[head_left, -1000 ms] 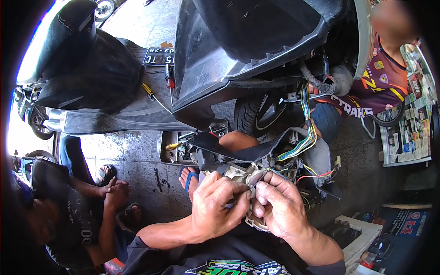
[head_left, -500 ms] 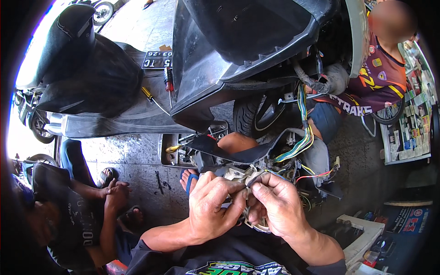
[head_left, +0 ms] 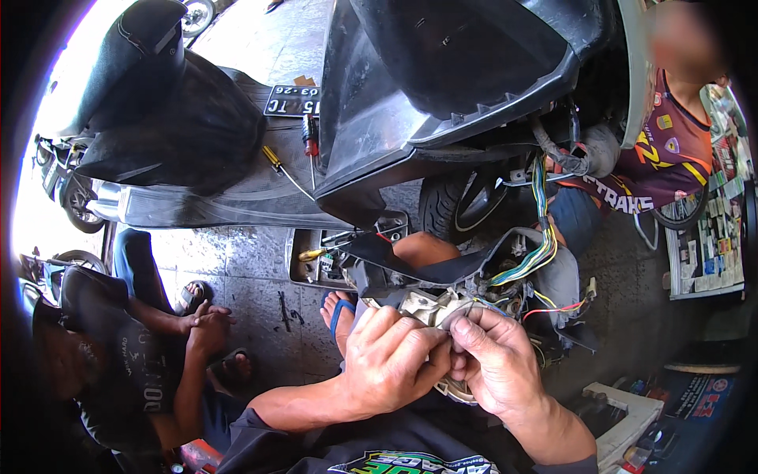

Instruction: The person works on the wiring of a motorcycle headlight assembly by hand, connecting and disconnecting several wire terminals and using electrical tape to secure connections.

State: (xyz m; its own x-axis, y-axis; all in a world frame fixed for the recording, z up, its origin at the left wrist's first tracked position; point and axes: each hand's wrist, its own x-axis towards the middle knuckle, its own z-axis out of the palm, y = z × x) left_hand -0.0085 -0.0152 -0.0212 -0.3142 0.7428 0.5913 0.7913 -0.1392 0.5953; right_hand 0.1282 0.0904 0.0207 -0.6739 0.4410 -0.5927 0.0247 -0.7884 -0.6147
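Observation:
My left hand (head_left: 395, 351) and my right hand (head_left: 497, 359) meet low in the middle of the view, fingertips pinched together. Whatever sits between them is small and mostly covered by the fingers, so I cannot make it out. Just beyond and beneath the fingers is a beige plastic housing (head_left: 430, 306), partly hidden by both hands. Its lower edge shows under my right hand. A thick bundle of coloured wires (head_left: 537, 265) runs down to the area behind it, where a red wire (head_left: 557, 308) sticks out to the right.
A scooter with a black front panel (head_left: 379, 103) and wheel (head_left: 450, 201) stands ahead. Two screwdrivers, one yellow (head_left: 272, 156), one red (head_left: 310, 138), lie on its footboard. A tool tray (head_left: 296, 265) rests on the floor. People sit left (head_left: 118, 363) and far right (head_left: 671, 150).
My view has shifted, so the scene sits further right. My left fingers have curled in closer to my right fingertips, covering a thin dark piece that showed between them before.

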